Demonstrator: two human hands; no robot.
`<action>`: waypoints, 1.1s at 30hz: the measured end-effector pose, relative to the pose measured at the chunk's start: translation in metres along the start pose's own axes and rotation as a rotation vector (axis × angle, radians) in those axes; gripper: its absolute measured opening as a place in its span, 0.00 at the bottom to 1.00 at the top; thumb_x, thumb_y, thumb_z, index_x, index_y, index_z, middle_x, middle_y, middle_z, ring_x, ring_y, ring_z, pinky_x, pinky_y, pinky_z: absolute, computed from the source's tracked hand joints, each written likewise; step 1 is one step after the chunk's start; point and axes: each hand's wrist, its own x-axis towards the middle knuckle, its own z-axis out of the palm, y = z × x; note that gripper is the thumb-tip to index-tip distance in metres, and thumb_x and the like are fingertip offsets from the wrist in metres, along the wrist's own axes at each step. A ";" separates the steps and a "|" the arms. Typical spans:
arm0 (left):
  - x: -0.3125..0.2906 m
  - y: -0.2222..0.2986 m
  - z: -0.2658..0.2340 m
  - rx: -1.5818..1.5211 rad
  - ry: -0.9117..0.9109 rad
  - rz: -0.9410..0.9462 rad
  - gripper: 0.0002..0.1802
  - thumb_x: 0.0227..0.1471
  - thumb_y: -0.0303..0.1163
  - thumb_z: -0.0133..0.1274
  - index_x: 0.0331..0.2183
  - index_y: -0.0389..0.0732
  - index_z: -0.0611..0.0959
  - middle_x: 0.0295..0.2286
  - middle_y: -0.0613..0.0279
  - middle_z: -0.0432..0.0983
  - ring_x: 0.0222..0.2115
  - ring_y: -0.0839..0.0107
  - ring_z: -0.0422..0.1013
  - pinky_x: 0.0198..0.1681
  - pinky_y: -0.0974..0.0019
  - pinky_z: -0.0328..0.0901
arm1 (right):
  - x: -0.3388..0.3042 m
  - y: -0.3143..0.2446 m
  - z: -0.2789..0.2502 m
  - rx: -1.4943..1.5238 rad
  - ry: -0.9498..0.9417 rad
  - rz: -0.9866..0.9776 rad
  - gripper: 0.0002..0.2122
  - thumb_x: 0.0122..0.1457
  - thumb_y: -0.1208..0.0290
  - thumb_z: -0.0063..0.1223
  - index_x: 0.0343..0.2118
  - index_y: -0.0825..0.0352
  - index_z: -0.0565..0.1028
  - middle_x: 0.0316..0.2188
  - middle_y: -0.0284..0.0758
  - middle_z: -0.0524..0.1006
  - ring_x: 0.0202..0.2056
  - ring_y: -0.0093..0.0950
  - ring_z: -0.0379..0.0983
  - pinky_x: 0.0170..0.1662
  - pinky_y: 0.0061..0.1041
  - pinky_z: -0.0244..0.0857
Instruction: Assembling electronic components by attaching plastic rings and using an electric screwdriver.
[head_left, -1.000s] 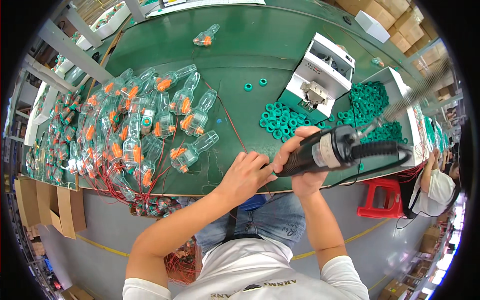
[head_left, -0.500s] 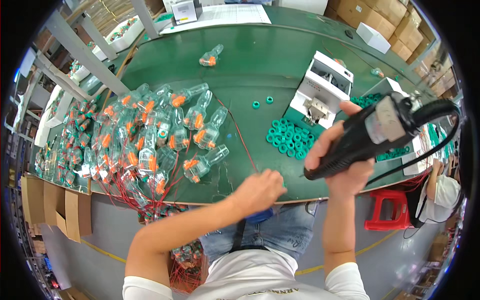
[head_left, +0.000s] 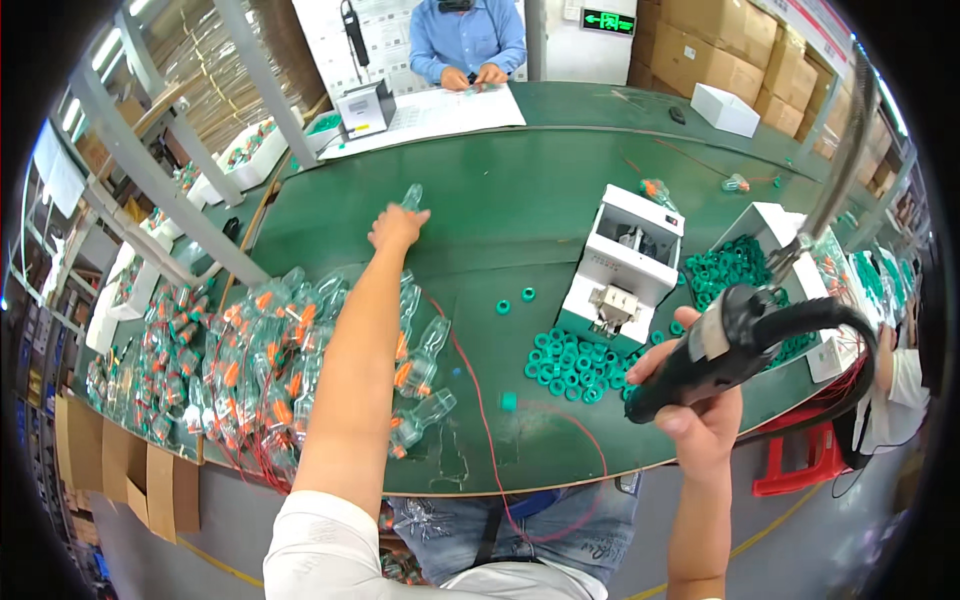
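My left arm stretches across the green table, and my left hand (head_left: 398,230) is closed over the lower end of a clear plastic bottle-shaped part (head_left: 413,195); its neck sticks out beyond the fingers. In my right hand (head_left: 708,425) is a black power screwdriver (head_left: 700,360), held at a slant above the table, with a thick cord looping off its rear. Left of it, a small green piece (head_left: 509,401) stands on the table near a loose red wire (head_left: 480,390). Many similar clear parts with orange pieces (head_left: 270,350) are heaped under and beside my left forearm.
A white box-shaped device (head_left: 625,265) stands beyond a pile of green rings (head_left: 570,365). At right is a white bin (head_left: 765,225) of green pieces. A person in blue (head_left: 468,40) works across the table. A red stool (head_left: 800,460) stands at lower right.
My left hand has moved from the near edge to the far-left part of the table, onto the lone clear part. The green piece now stands uncovered. The view has tilted up.
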 end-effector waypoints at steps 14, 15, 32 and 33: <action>-0.126 -0.002 -0.172 -1.462 -0.616 -0.289 0.15 0.58 0.42 0.53 0.41 0.41 0.75 0.35 0.63 0.72 0.35 0.74 0.70 0.32 0.64 0.72 | -0.083 0.084 0.003 -1.448 0.066 0.050 0.23 0.46 0.62 0.68 0.41 0.68 0.70 0.42 0.42 0.72 0.45 0.42 0.69 0.42 0.36 0.65; -0.125 -0.010 -0.178 -1.456 -0.627 -0.295 0.15 0.58 0.42 0.53 0.41 0.41 0.75 0.35 0.63 0.72 0.35 0.74 0.70 0.32 0.64 0.72 | -0.089 0.092 0.003 -1.449 0.066 0.063 0.23 0.46 0.62 0.68 0.41 0.68 0.70 0.42 0.42 0.72 0.45 0.42 0.69 0.42 0.36 0.65; -0.364 -0.048 -0.204 -1.804 -0.339 -0.508 0.28 0.57 0.22 0.53 0.56 0.45 0.62 0.45 0.58 0.66 0.46 0.66 0.69 0.51 0.49 0.69 | -0.133 0.059 0.080 -0.400 -0.596 0.325 0.39 0.55 0.58 0.63 0.61 0.75 0.54 0.54 0.54 0.64 0.55 0.45 0.66 0.57 0.37 0.61; -0.374 -0.043 -0.203 -1.804 -0.337 -0.510 0.28 0.57 0.22 0.53 0.56 0.45 0.62 0.45 0.58 0.66 0.46 0.66 0.69 0.51 0.49 0.69 | -0.148 0.087 0.100 -0.161 -0.592 0.309 0.35 0.56 0.57 0.62 0.59 0.73 0.58 0.51 0.55 0.68 0.52 0.44 0.70 0.54 0.37 0.64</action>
